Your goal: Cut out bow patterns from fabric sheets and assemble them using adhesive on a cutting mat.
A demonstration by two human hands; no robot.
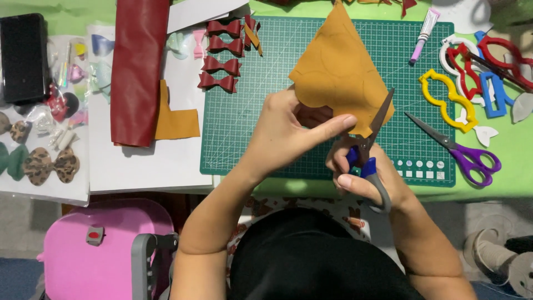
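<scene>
Bare forearms, no sleeves; black garment below.

Both bare forearms rise from the near edge of the table and angle inward, so the two hands meet above its middle. The left hand (288, 125) is raised with the wrist bent, its back turned up; the thumb reaches out to the right, long and nearly straight, while the fingers curl underneath and pinch against it, closed in a grip. The right hand (361, 175) sits just below and to the right, lower and nearer the body, almost touching the left thumb. Its fingers are folded in tight and its thumb lies across the front, closed as well. Both elbows stay bent and tucked near the torso.
</scene>
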